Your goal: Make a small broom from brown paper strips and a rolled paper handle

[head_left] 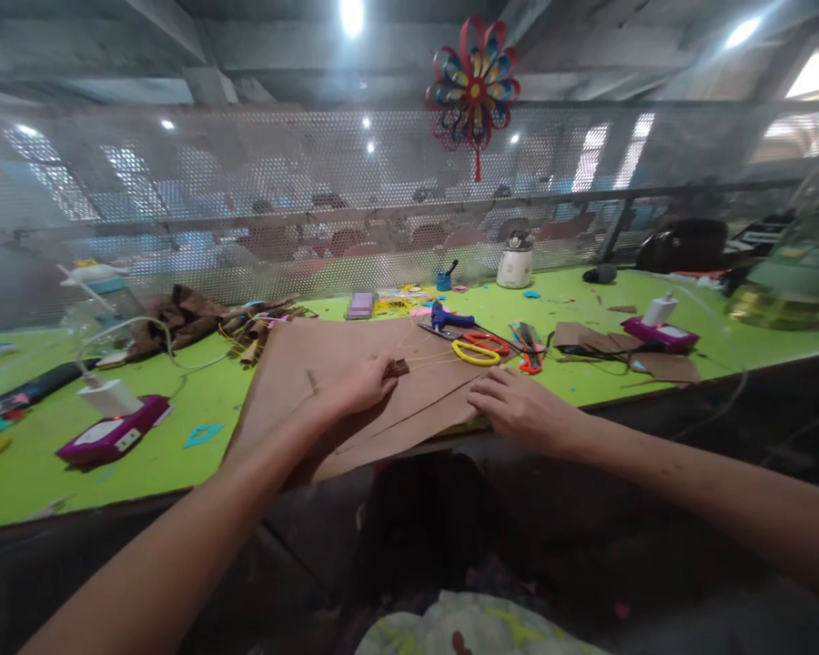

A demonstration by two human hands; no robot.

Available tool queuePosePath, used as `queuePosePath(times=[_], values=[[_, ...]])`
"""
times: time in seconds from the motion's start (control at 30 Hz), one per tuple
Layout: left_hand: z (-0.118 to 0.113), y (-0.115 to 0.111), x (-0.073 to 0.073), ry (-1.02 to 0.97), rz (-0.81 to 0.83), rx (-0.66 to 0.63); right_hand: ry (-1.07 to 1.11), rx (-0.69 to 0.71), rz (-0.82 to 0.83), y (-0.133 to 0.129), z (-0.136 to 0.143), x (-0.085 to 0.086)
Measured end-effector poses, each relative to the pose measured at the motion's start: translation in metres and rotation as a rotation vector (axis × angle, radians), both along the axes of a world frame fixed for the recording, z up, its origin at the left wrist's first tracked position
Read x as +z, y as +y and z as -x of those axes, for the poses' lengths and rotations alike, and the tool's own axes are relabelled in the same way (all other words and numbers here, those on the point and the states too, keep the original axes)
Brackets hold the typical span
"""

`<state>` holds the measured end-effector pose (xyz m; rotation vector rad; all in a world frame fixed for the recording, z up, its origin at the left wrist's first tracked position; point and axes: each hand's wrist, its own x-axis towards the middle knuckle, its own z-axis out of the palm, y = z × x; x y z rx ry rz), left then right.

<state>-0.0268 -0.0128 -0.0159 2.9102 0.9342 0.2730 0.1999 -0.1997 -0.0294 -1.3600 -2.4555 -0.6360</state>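
A large sheet of brown paper [355, 350] lies on the green table and overhangs its front edge. Over the middle of the sheet, my left hand [369, 380] is closed on a small dark brown folded strip [400, 367]. My right hand [511, 405] rests at the sheet's right front edge with its fingers bent; whether it grips the paper is unclear. Scissors with yellow and red-orange handles [476, 352] lie just beyond my right hand, beside a blue glue gun [454, 317]. Another orange-handled tool [530, 350] lies to their right.
Purple power sockets with white plugs stand at left [119, 437] and right [662, 335], with cables trailing. Brown paper scraps [591, 338] lie right of the tools. A crumpled brown bundle [181, 323] is at back left, a white bottle [515, 264] at the back, a large clear jug [784, 273] far right.
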Motion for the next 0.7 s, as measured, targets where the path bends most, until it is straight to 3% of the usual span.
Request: queuePosePath(times=[0.2, 0.3, 0.4, 0.6, 0.7], values=[[-0.007, 0.0, 0.032, 0.104, 0.299, -0.204, 0.075, -0.016, -0.111, 0.035, -0.006, 0.02], [-0.006, -0.003, 0.053, 0.187, 0.462, -0.21, 0.094, -0.029, -0.045, 0.052, -0.011, 0.036], [-0.002, -0.009, 0.067, 0.232, 0.51, -0.158, 0.091, -0.082, 0.062, 0.067, -0.014, 0.046], [0.003, -0.005, 0.067, 0.313, 0.551, -0.114, 0.09, -0.125, 0.15, 0.089, -0.012, 0.054], [0.001, 0.003, 0.064, 0.296, 0.507, -0.15, 0.171, -0.116, -0.009, 0.077, -0.011, 0.058]])
